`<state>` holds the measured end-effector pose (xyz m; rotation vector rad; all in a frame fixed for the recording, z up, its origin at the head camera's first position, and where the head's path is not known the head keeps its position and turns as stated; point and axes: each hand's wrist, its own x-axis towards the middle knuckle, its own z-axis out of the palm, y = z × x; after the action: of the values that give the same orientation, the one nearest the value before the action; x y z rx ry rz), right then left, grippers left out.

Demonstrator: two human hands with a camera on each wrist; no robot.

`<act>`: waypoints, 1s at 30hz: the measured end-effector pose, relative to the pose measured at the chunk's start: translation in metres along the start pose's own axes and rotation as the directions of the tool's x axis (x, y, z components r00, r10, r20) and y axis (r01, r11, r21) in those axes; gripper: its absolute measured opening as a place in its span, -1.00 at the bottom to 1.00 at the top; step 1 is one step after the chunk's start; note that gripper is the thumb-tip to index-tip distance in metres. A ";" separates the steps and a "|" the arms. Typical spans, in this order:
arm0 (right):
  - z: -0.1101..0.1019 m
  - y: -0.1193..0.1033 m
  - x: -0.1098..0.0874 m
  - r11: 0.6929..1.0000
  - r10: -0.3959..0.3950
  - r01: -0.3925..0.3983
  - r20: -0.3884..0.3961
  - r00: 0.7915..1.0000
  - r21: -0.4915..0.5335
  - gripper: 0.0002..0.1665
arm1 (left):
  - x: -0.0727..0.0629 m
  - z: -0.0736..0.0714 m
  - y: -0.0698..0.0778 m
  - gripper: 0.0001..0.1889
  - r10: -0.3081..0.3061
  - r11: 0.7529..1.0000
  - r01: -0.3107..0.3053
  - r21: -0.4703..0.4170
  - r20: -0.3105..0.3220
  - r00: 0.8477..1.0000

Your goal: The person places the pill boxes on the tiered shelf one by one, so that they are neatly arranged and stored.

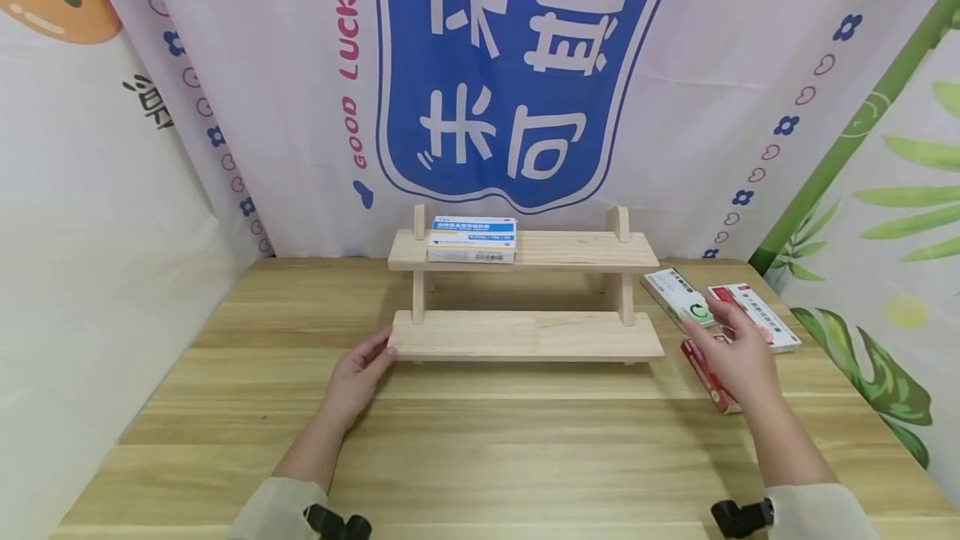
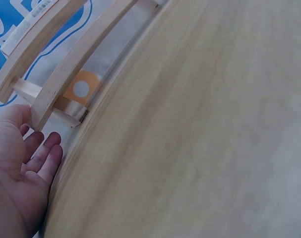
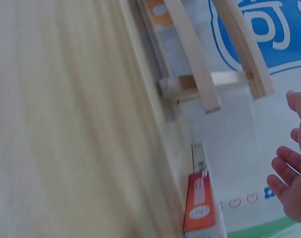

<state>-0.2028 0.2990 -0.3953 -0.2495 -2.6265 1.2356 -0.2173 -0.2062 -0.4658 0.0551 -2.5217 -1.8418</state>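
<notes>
My left hand (image 1: 353, 380) touches the left end of a two-tier wooden display rack (image 1: 517, 335). In the left wrist view its thumb meets the end of the lower board (image 2: 66, 69), the other fingers loosely bent beside it. Over on the right, my right hand (image 1: 738, 352) is above several medicine boxes with fingers spread and nothing between them. Its fingertips overlap a white-and-green box (image 1: 675, 292) in the head view. Beneath the hand lies a red box (image 1: 701, 369), partly hidden, also visible in the right wrist view; behind it is a red-and-white box (image 1: 767, 319).
A blue-and-white medicine box (image 1: 472, 238) sits on the left part of the upper tier. The rack stands toward the back of the wood-grain table (image 1: 525, 457). Behind hangs a printed cloth (image 1: 300, 107), with further printed cloth along both sides.
</notes>
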 end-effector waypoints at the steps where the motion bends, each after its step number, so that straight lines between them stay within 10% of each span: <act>1: -0.001 0.004 -0.002 1.000 0.017 -0.017 0.002 1.000 -0.005 -0.09 | 0.000 0.000 0.000 -0.48 0.000 1.000 0.000 0.000 0.001 1.000; 30: -0.017 0.074 -0.032 0.988 0.030 -0.028 0.008 1.000 -0.153 -0.15 | 0.000 0.001 0.001 -0.48 -0.008 1.000 0.008 -0.003 -0.002 1.000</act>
<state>-0.1629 0.3502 -0.4469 -0.3092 -2.7387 1.0468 -0.2171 -0.2050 -0.4650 0.0669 -2.5206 -1.8471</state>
